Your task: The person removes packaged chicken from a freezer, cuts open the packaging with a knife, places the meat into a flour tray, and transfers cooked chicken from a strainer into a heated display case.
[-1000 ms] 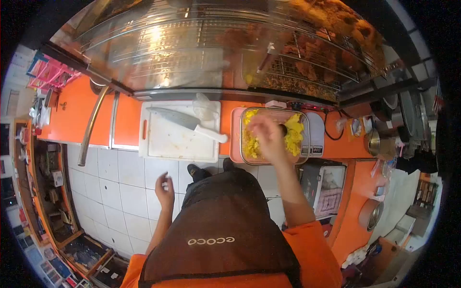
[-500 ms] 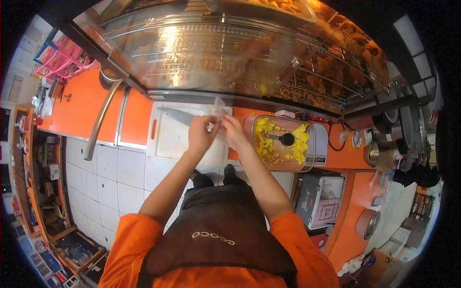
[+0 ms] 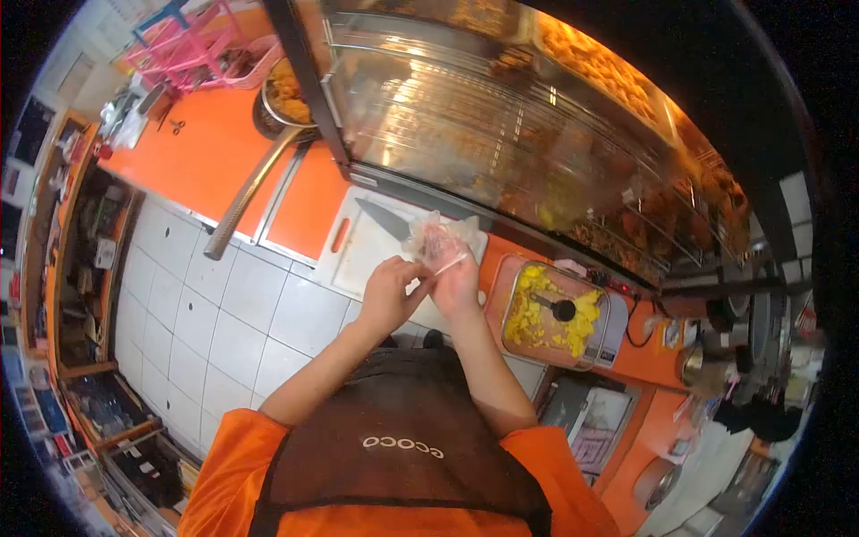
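A clear plastic disposable glove (image 3: 440, 234) covers the fingers of my right hand (image 3: 455, 285), which appear stretched out inside it. My left hand (image 3: 391, 294) pinches the glove's cuff near the right wrist. Both hands are over the near side of a white cutting board (image 3: 358, 243). Behind the glove, a knife blade (image 3: 383, 217) lies on the board; its handle is hidden. To the right stands a clear rectangular tray (image 3: 508, 333) of yellow chopped food (image 3: 586, 313), with a black-ended utensil (image 3: 562, 310) in it.
A glass display case (image 3: 420, 116) of fried food rises behind the board. At left, a pan (image 3: 273, 121) has its long handle (image 3: 255, 190) jutting over the counter edge. Pink baskets (image 3: 201, 58) and scissors (image 3: 177, 127) are farther left. A grey scale (image 3: 616, 322) sits by the tray.
My right hand has gone into the plastic, which now spreads around its fingers. My left hand has come down to the cuff. The view has turned, showing more of the left counter.
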{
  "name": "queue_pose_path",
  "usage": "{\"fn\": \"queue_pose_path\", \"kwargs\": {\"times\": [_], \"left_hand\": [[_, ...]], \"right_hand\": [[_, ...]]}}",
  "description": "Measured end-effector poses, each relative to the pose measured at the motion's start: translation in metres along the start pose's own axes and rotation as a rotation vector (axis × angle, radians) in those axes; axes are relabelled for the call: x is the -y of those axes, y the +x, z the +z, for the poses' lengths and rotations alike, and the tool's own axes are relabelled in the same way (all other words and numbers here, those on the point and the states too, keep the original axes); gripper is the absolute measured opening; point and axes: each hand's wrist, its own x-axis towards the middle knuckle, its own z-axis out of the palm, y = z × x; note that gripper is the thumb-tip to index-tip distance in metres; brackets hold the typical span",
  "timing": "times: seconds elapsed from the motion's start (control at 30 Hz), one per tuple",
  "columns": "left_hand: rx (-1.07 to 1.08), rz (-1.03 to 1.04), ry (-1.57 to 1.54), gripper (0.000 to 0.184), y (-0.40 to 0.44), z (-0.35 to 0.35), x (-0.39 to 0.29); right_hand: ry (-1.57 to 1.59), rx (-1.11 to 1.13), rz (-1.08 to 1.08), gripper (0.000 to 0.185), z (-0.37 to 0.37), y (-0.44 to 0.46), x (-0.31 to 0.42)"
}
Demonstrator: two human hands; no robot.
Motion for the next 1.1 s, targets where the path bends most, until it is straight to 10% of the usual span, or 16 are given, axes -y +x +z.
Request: {"fn": "queue_pose_path", "kwargs": {"times": [0.87,0.97,1.1], "left_hand": [[0.257,0.361,-0.365,0.021,-0.038,-0.097,0.076],[0.332,0.234,-0.568,0.021,-0.039,-0.107,0.110],[0.157,-0.825,-1.284,0.045,-0.006,-0.124,0.230]], "right_hand": [[-0.255,-0.065,0.140,0.107,0.077,0.043,-0.081],[-0.244,-0.130,0.061,0.103,0.059,0.038,-0.070],[-0.253,-0.226,-0.090,0.098,0.053,0.000,-0.034]]}}
